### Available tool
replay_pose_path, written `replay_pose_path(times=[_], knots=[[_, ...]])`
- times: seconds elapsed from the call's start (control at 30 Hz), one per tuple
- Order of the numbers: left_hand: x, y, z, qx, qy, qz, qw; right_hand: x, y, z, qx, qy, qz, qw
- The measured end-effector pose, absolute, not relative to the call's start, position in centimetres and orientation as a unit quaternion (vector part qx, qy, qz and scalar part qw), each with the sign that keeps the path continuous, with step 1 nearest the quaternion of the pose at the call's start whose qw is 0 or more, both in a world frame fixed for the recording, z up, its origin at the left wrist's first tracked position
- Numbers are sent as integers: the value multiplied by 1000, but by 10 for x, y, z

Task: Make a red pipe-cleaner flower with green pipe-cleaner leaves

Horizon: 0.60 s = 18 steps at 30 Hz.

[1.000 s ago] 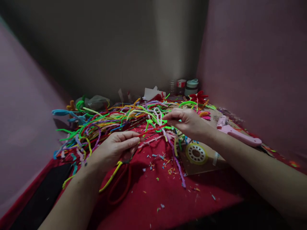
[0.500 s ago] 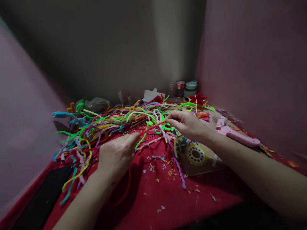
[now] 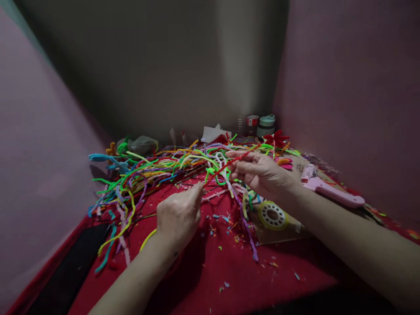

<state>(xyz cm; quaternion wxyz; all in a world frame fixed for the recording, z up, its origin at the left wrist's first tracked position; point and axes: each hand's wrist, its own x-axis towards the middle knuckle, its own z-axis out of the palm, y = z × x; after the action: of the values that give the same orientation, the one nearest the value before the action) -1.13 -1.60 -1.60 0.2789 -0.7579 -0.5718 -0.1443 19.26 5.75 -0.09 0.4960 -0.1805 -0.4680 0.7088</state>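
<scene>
A red pipe cleaner [image 3: 216, 174] stretches slantwise between my two hands above the table. My left hand [image 3: 180, 212] is closed in a pinch on its lower end, with the fingertips turned away from view. My right hand [image 3: 257, 171] holds it further up between thumb and fingers, the other fingers loosely curled. Its red tip sticks out past the right fingers. Just behind the hands lies a white looped pipe cleaner [image 3: 220, 162] among green ones. A yellow pipe cleaner [image 3: 148, 238] shows beside my left wrist.
A heap of colourful pipe cleaners [image 3: 157, 168] spreads across the red cloth [image 3: 193, 280]. At right are a pink glue gun [image 3: 331, 190], a yellow-rimmed tape roll [image 3: 273, 215] on cardboard, and a red pipe-cleaner flower [image 3: 277, 138]. Jars [image 3: 266, 126] stand at the back; a black flat object [image 3: 72, 262] lies left.
My left hand has moved right and nearer my right hand. The right fingers have loosened from a tight pinch, and the red pipe cleaner now extends beyond them. The view has shifted slightly.
</scene>
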Motion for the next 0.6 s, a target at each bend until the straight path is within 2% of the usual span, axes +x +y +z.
replay_pose_path(times=[0.1, 0.23, 0.33, 0.43, 0.5, 0.6], knots=[[-7, -18, -18, -767, -563, -130, 280, 185, 51, -7, -191, -488, 707, 475], [-4, -19, -20, -778, -554, -113, 274, 181, 48, -11, -200, -496, 678, 504], [-4, -18, -22, -792, -538, -125, 261, 181, 47, -8, -191, -463, 695, 517], [-6, -17, -18, -794, -541, -149, 233, 185, 46, -3, -170, -447, 725, 495], [-9, -16, -13, -785, -567, -174, 179, 189, 47, -2, -157, -446, 735, 487], [-18, -13, -3, -767, -596, -234, 22, 197, 52, -1, -155, -420, 725, 522]])
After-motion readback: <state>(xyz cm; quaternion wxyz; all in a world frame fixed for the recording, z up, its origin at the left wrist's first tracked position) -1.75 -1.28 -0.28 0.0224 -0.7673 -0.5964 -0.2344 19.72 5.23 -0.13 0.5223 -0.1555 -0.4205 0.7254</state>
